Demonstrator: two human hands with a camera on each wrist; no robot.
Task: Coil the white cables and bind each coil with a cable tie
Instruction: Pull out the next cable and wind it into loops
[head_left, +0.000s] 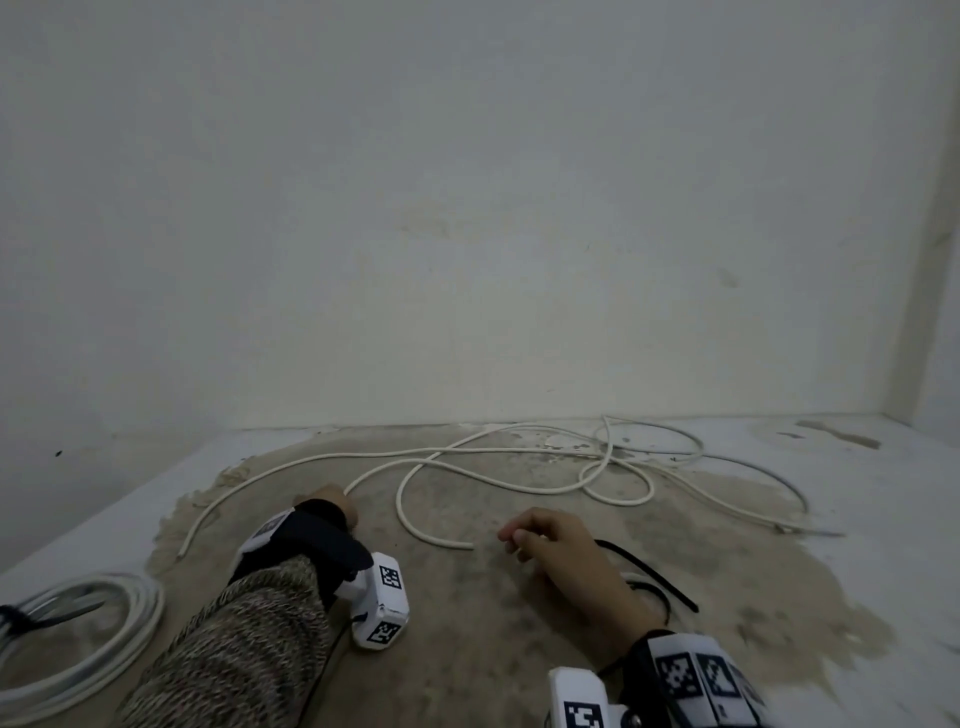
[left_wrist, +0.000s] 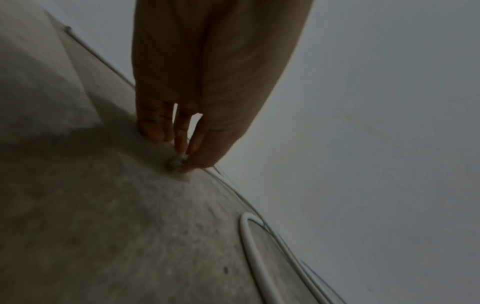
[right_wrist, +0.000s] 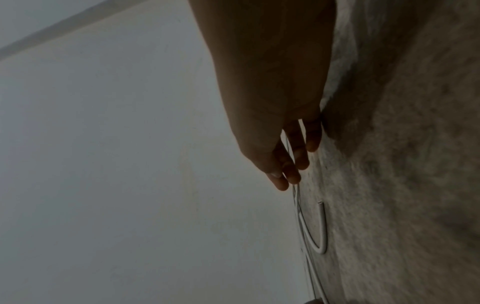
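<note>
Loose white cables (head_left: 519, 451) lie tangled across the stained floor (head_left: 467, 623). My left hand (head_left: 340, 500) reaches down to one cable end; in the left wrist view its fingertips (left_wrist: 182, 152) pinch that end (left_wrist: 176, 163) against the floor. My right hand (head_left: 511, 538) hovers low with fingers loosely curled and holds nothing. Another cut cable end (head_left: 466, 545) lies just left of it and shows ahead of the fingers (right_wrist: 322, 216) in the right wrist view. Black cable ties (head_left: 654, 574) lie beside the right wrist.
A finished white coil (head_left: 140, 618) bound with a black tie (head_left: 13, 618) lies at the lower left. A white wall (head_left: 467, 208) rises right behind the cables. Bare pale floor flanks the brown stained patch on both sides.
</note>
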